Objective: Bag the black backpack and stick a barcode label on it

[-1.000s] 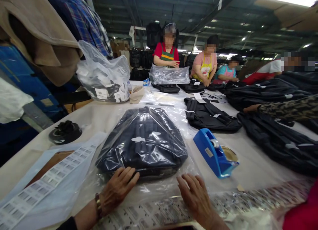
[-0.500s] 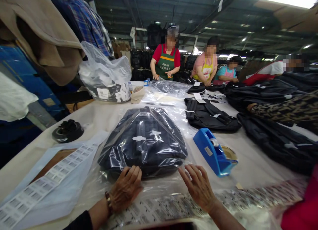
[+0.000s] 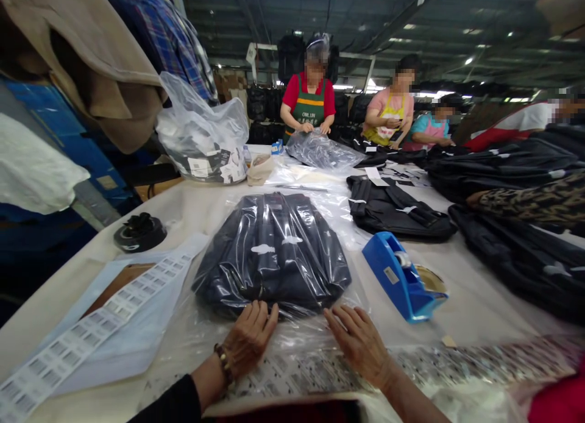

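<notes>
"Head view: where is the black bag (image 3: 292, 280)?"
"Inside clear plastic (image 3: 299, 333), lying on the bench (image 3: 189, 213), between the labels (image 3: 137, 286) and the blue dispenser (image 3: 388, 275)."
"And the hands?"
"The left hand (image 3: 250, 337) rests at the bag's near edge; whether its grip pinches the plastic, I cannot tell. The right hand (image 3: 359, 339), fingers apart, lies just beside that edge, dispenser side."

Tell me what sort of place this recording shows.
Probably a bag factory or packing workshop: a plastic-wrapped black bag, a strip of barcode labels and several workers in aprons are in view.
</notes>
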Available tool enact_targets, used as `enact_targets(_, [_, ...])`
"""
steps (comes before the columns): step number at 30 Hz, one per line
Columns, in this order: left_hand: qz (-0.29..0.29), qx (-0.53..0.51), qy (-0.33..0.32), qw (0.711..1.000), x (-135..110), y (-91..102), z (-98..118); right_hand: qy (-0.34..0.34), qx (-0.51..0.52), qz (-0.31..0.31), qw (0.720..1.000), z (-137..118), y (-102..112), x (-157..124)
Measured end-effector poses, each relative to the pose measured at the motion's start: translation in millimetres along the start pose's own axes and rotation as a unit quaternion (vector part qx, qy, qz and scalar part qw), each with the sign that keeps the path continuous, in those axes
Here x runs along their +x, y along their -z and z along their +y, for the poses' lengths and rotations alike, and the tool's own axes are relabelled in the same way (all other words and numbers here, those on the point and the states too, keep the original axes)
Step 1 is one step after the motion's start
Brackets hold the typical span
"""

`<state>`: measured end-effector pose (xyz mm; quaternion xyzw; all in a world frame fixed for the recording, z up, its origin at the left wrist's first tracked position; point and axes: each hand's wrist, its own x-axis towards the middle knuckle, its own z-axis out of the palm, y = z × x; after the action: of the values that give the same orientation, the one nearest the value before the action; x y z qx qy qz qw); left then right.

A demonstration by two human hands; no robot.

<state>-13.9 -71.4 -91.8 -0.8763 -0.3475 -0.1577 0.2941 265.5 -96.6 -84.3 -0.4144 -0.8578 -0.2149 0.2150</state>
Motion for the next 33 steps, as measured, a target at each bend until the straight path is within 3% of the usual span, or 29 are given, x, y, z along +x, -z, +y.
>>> enact_targets(8, [0.002, -0.029, -0.052, 0.998, -22, 6.4, -6, 0.039, 0.047, -0.063, 0.996, 6, 4, -14])
enact_targets(12, [-0.002, -0.036, -0.03, 0.999, -25, 8.3, -3, 0.031, 0.087, -0.09, 0.992, 8, 10, -17])
enact_targets(18, [0.041, -0.106, 0.008, 0.993, -23, 8.5, -3, 0.047, 0.15, -0.172, 0.973, 18, 25, -17])
enact_targets(22, [0.05, -0.14, 0.032, 0.988, -25, 7.4, -3, 0.057, 0.09, -0.156, 0.982, 25, 25, -23])
enact_targets(27, [0.049, -0.165, 0.042, 0.984, -27, 5.1, -3, 0.023, 0.025, -0.099, 0.994, 19, 13, -27])
enact_targets(33, [0.025, -0.141, 0.024, 0.989, -19, 17.6, -5, -0.031, 0.065, -0.073, 0.995, 7, 6, -7])
